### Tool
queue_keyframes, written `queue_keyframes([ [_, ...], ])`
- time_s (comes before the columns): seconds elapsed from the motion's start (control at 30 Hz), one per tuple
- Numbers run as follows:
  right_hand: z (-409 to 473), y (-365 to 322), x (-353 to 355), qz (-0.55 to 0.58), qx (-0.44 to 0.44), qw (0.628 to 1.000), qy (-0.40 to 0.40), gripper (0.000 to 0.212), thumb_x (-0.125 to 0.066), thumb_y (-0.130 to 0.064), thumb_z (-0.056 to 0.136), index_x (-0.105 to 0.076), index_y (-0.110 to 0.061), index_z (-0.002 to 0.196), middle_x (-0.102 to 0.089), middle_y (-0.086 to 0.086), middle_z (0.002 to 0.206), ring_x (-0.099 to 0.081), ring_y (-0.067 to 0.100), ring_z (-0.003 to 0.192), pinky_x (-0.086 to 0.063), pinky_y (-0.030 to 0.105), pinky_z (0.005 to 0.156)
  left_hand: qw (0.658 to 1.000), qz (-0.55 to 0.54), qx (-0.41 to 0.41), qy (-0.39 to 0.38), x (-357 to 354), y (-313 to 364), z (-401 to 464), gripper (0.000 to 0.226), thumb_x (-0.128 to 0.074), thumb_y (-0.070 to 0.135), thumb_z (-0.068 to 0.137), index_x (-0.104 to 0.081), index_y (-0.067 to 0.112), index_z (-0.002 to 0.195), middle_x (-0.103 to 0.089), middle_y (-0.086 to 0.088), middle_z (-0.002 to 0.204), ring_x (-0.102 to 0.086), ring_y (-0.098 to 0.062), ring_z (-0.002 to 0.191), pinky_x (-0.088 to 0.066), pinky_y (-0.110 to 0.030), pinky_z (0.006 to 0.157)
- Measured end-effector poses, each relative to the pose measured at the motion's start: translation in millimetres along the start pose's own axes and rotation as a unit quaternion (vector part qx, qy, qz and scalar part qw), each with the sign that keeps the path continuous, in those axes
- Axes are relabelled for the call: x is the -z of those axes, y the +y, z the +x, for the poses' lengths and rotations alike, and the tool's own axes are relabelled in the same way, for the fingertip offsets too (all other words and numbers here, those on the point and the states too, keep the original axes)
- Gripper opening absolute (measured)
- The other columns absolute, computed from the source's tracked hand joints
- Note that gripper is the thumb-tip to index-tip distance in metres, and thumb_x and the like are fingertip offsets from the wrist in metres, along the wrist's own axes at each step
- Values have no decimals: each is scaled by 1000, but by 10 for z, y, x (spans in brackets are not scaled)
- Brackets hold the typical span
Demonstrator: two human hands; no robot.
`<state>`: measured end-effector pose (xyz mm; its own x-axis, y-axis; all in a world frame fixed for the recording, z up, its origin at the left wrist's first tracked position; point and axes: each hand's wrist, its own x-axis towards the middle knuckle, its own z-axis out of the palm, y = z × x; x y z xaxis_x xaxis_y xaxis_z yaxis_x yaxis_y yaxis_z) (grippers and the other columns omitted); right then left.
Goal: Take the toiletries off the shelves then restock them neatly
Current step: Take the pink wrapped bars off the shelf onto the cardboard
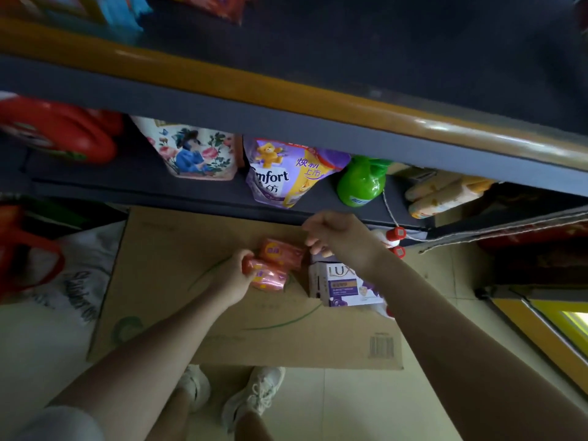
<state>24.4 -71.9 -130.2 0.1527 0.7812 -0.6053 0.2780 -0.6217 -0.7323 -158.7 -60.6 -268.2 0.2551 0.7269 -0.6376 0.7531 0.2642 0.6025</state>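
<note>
Brown cardboard [178, 281] lies flat on the floor under the dark shelf [191, 192]. Still on the shelf stand a flowery bag [197, 151], a purple softener bag [283, 173] and a green bottle [361, 183], so much is left to take down. A Lux soap box [345, 284] sits by the cardboard's far right edge. The left hand [235, 275] grips one orange pack [267, 276]. The right hand [334, 237] curls at another orange pack [281, 251]; I cannot tell if it holds it. My shoes [241, 393] stand close.

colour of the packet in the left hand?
Orange-red, glossy wrapper: packet gripped by the left hand. Head view.
</note>
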Motion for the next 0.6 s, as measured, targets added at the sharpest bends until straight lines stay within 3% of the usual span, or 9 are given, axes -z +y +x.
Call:
queue_keyframes([
  [0.1, -5, 43, 60, -9, 13, 1000, 3, 10, -51, -10, 93, -61, -6, 92, -59, 0, 66, -52, 9, 56, -44, 26, 61, 1000, 19, 20, 13, -79, 13, 42, 49, -53, 28, 94, -38, 11, 137, -55, -10, 129, -55, -28, 112, -40, -27, 80],
  [0.27, -120, -66, 105, -47, 33, 998, -5, 10, -53, -12, 92, -61, -14, 86, -60, -4, 67, -54, 5, 56, -45, 24, 62, 994, 102, -28, -38, 30, 127, -41, 50, -49, 28, 95, -37, 11, 140, -49, -9, 137, -49, -23, 122, -37, -27, 95],
  [0.4, -239, -512, 74, -37, 96, 995, -2, 20, -53, -11, 92, -59, -25, 79, -61, -5, 69, -57, 8, 61, -45, 23, 65, 987, 90, -133, 14, 499, 376, -277, 37, -50, 20, 94, -49, 14, 131, -52, -5, 133, -48, -17, 121, -34, -22, 97],
  [0.5, -345, -976, 49, -30, 169, 985, 24, 20, -50, -11, 94, -59, -26, 84, -64, -4, 75, -60, 10, 69, -48, 26, 69, 941, 104, -297, 125, 1101, 651, -555, 28, -46, 20, 91, -63, 10, 112, -62, -5, 115, -54, -15, 107, -42, -24, 91],
  [0.6, -416, -1428, 5, -51, 262, 958, 105, 19, -51, -11, 94, -59, -27, 88, -63, -9, 77, -58, 3, 70, -47, 22, 70, 837, 167, -446, 270, 1776, 921, -859, 23, -45, 17, 89, -62, 9, 103, -58, -7, 115, -51, -21, 107, -42, -33, 92],
])
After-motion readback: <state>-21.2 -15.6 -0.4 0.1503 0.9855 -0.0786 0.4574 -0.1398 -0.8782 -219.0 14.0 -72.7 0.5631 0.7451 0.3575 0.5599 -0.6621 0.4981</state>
